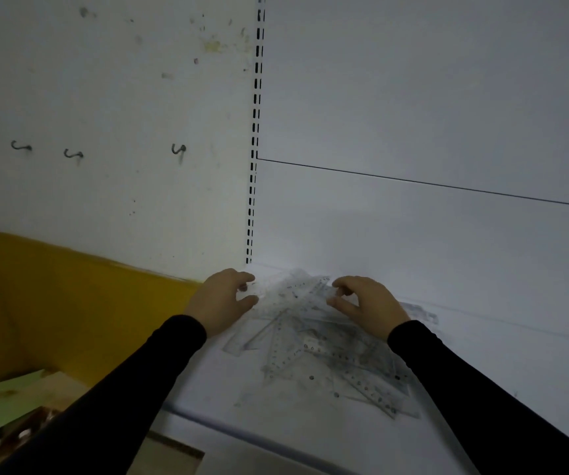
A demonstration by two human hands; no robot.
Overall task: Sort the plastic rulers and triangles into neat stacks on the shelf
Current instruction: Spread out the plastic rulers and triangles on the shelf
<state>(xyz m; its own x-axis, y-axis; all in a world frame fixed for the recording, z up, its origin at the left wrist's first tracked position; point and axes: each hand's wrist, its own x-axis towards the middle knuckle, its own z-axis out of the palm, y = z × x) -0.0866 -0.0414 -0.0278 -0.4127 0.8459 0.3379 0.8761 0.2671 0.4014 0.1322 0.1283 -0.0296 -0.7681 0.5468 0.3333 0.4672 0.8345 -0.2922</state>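
Observation:
A loose pile of clear plastic rulers and triangles (324, 354) lies spread over the white shelf (481, 354). At the back of the pile, near the shelf's rear left corner, a small bunch of clear rulers (293, 291) is held between both hands. My left hand (223, 299) pinches the bunch's left end with thumb and fingers curled. My right hand (367, 303) pinches its right end. One more clear ruler (420, 311) lies flat just right of my right hand.
A slotted upright rail (255, 149) runs up the back wall at the shelf's left end. Left of the shelf stands an open yellow cardboard box (36, 303) with green paper (5, 399) inside. Three small hooks (70, 154) stick out of the left wall.

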